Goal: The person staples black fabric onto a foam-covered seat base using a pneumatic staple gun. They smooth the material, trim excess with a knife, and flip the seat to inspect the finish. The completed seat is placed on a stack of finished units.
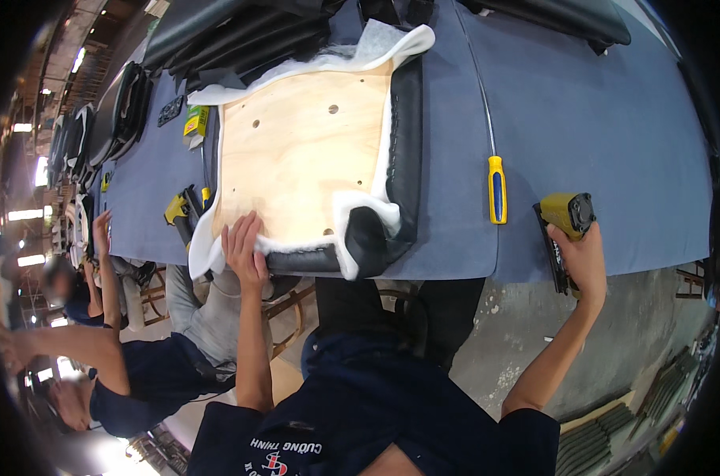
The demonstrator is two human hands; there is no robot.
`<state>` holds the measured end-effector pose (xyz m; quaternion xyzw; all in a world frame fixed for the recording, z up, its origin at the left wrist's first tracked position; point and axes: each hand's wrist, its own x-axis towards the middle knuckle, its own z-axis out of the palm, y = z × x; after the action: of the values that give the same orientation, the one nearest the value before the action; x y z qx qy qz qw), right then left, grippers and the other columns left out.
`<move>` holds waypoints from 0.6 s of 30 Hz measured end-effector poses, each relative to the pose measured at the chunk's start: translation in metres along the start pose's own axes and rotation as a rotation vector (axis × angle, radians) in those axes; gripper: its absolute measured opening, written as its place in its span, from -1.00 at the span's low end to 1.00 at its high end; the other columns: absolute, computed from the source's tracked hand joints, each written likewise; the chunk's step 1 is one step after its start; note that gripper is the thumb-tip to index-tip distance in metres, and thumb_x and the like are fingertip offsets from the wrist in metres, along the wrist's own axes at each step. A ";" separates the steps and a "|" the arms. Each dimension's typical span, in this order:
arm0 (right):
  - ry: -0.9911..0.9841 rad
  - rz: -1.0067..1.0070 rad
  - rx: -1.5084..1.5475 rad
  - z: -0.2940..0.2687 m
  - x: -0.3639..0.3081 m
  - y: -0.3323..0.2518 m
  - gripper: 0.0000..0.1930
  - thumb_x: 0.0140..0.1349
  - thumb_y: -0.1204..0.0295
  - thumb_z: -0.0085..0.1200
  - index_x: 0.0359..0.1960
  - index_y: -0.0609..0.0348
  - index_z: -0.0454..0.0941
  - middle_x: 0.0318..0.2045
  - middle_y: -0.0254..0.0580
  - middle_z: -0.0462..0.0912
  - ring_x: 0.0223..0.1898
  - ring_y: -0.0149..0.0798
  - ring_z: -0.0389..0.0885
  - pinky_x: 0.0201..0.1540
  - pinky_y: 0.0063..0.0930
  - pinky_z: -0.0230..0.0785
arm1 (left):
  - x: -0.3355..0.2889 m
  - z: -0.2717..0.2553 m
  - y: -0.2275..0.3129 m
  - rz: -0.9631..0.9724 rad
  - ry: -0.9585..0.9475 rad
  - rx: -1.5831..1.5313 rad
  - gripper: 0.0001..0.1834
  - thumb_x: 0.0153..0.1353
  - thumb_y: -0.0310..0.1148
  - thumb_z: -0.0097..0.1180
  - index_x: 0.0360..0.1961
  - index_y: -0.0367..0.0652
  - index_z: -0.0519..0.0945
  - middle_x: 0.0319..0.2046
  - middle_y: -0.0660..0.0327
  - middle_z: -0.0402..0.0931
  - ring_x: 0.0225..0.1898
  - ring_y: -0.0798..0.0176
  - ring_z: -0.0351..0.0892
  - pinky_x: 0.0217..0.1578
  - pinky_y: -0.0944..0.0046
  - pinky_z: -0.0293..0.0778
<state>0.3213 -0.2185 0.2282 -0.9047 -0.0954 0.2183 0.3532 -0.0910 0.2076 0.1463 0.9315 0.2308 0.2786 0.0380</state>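
Observation:
A padded seat lies underside up on the table in front of me. Its pale plywood base (pixel 304 159) has several holes, and white wadding (pixel 205 246) sticks out around the edges. Black leather-like upholstery (pixel 407 143) covers the right side, and a loose black flap is folded at the near right corner. My left hand (pixel 245 250) rests on the near left corner of the base, its fingers stretched over the wood and wadding edge. Off to the right, my right hand (pixel 584 258) grips a yellow and black staple gun (pixel 567 214), held at the table's front edge, away from the seat.
A screwdriver (pixel 497 190) with a yellow and blue handle lies right of the seat. Another yellow staple gun (pixel 176 210) and a small green-yellow box (pixel 196 120) lie to its left. Black upholstery (pixel 249 40) is piled behind. Co-workers (pixel 154 373) sit along the left.

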 end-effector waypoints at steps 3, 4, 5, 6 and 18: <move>-0.078 -0.023 0.015 -0.007 0.010 -0.004 -0.53 0.20 0.24 0.46 -0.11 0.45 0.63 -0.27 0.10 0.74 -0.23 -0.07 0.70 -0.07 -0.18 0.51 | 0.016 -0.003 0.003 -0.103 -0.006 -0.056 -0.47 0.50 -0.06 -0.09 0.23 -0.23 0.60 0.33 -0.02 0.52 0.45 -0.19 0.32 0.53 -0.22 -0.10; -0.044 -0.003 -0.013 -0.006 0.009 -0.001 -0.51 0.19 0.23 0.47 -0.11 0.47 0.61 -0.25 0.13 0.74 -0.21 -0.04 0.71 -0.06 -0.17 0.51 | 0.015 -0.001 0.008 -0.174 0.071 0.002 -0.49 0.47 -0.10 -0.02 0.25 -0.23 0.59 0.38 -0.05 0.45 0.48 -0.21 0.25 0.53 -0.24 -0.12; -0.009 0.017 -0.041 -0.001 0.006 0.005 -0.49 0.18 0.22 0.47 -0.12 0.50 0.60 -0.24 0.16 0.74 -0.20 -0.01 0.72 -0.05 -0.16 0.51 | 0.012 0.002 0.015 -0.246 0.149 0.060 -0.49 0.44 -0.14 0.06 0.27 -0.23 0.57 0.42 -0.08 0.38 0.51 -0.23 0.18 0.54 -0.26 -0.14; 0.036 0.035 -0.061 0.002 0.005 0.007 -0.47 0.17 0.21 0.48 -0.13 0.52 0.58 -0.22 0.19 0.73 -0.18 0.02 0.72 -0.04 -0.15 0.51 | 0.016 0.005 0.021 -0.309 0.234 0.114 -0.49 0.42 -0.17 0.13 0.29 -0.23 0.55 0.46 -0.11 0.31 0.54 -0.25 0.11 0.54 -0.27 -0.16; -0.006 0.030 0.104 0.000 0.018 0.029 -0.50 0.14 0.22 0.50 -0.21 0.34 0.44 -0.62 -0.28 0.52 -0.71 -0.39 0.45 -0.68 -0.39 0.29 | 0.020 0.015 0.001 -0.371 0.122 0.011 -0.57 0.45 -0.18 0.06 0.25 -0.09 0.63 0.38 0.10 0.47 0.51 -0.09 0.21 0.55 -0.19 -0.17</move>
<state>0.3383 -0.2338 0.2030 -0.8858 -0.0714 0.2311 0.3960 -0.0676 0.2169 0.1438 0.8545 0.4021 0.3216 0.0694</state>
